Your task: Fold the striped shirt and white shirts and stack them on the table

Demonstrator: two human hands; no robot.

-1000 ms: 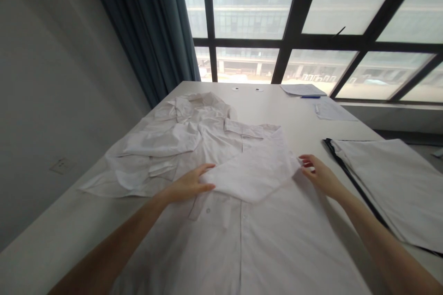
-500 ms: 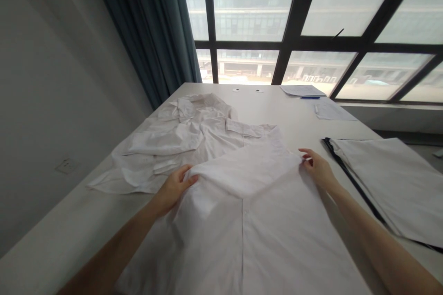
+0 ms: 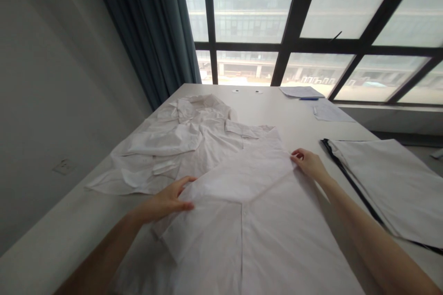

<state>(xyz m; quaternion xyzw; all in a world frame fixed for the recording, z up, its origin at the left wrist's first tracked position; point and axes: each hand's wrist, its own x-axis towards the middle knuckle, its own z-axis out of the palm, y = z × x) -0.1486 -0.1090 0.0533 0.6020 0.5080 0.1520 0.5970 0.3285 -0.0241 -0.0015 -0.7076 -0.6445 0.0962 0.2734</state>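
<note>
A white shirt point(image 3: 266, 235) lies spread in front of me, its button strip running down the middle and a sleeve folded across the upper part. At its left edge, my left hand point(image 3: 169, 200) rests on the cloth with thumb and fingers apart. The cloth below that thumb hangs in a loose flap. My right hand point(image 3: 309, 163) pinches the shirt's right edge near the top between thumb and fingers. Another white shirt point(image 3: 166, 140), crumpled, lies beyond my left hand and touches the top of the first one.
Folded white cloth point(image 3: 394, 184) with a black edge lies on the white table point(image 3: 263, 106) at the right. Papers point(image 3: 301, 92) and a blue pen point(image 3: 309, 99) sit near the far edge. A wall point(image 3: 51, 101) and a dark curtain point(image 3: 155, 32) border the left side.
My left hand has loosened its hold on the shirt's left edge and opened, and a flap has dropped there. My right hand has shifted slightly left, closing on the right edge.
</note>
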